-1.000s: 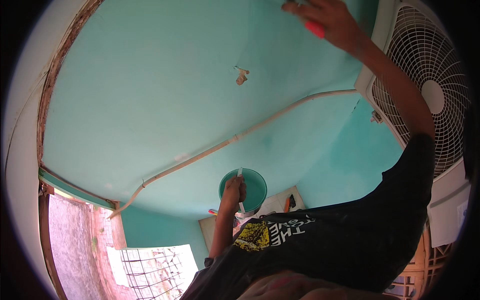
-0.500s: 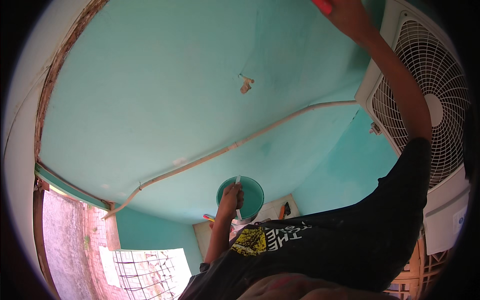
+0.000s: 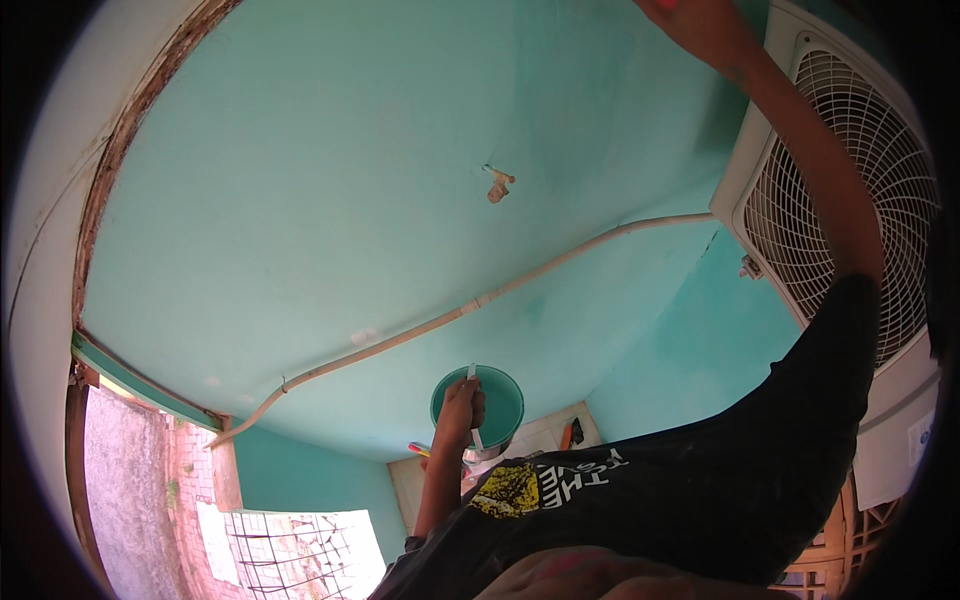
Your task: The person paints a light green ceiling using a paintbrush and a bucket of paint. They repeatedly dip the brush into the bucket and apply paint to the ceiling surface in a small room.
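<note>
My left hand (image 3: 463,408) is closed round a white bar (image 3: 476,437) that spans the mouth of a round bucket (image 3: 507,398). The bucket's inside is teal, like the wall. High up at the top edge is my right hand (image 3: 700,25), its arm stretched up in front of the wall. A bit of something red (image 3: 669,4) shows in its grasp; the picture's edge cuts off the rest, so I cannot tell its kind.
A teal wall (image 3: 340,200) fills the view, crossed by a pale pipe (image 3: 430,324). A small broken stub (image 3: 498,184) sticks out of it. On the right hangs a white fan unit (image 3: 745,205). Below lie tiles (image 3: 545,430) with tools, beside a wire grid (image 3: 290,550).
My right hand has shifted slightly right, and less of the red thing shows. My left hand holds the bar over the bucket as before. The whole view has tilted a little.
</note>
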`<state>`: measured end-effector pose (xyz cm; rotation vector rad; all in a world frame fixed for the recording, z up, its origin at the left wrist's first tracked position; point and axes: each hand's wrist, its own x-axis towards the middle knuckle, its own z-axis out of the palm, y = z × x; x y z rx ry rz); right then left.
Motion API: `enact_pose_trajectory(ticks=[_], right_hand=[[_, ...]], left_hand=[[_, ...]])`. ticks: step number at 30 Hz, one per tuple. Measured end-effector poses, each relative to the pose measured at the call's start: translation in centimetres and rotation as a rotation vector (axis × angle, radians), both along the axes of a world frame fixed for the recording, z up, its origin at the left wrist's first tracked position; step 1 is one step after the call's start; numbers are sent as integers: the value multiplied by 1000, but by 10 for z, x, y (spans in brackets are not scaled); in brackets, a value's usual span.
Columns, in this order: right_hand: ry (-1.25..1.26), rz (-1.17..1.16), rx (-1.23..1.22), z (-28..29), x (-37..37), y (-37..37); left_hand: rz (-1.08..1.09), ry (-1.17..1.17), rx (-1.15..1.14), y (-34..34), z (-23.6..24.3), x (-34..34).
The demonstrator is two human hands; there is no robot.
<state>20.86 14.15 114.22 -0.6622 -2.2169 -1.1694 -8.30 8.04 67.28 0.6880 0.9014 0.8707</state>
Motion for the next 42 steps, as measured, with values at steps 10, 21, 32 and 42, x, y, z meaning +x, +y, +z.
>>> enact_pose_trajectory(ticks=[10,21,32,42], right_hand=[[113,-90,-562,-36,-9,5],[-190,-40,-306,-81,18,5],[265,-99,109,17,38,2],[132,26,-378,-29,42,-5]], left_hand=[[11,-28,0,-4,-4,-14],[18,-18,-33,-3,-12,-14],[-52,-27,-14,10,-11,-6],[-32,45,-36,4,-12,-23]])
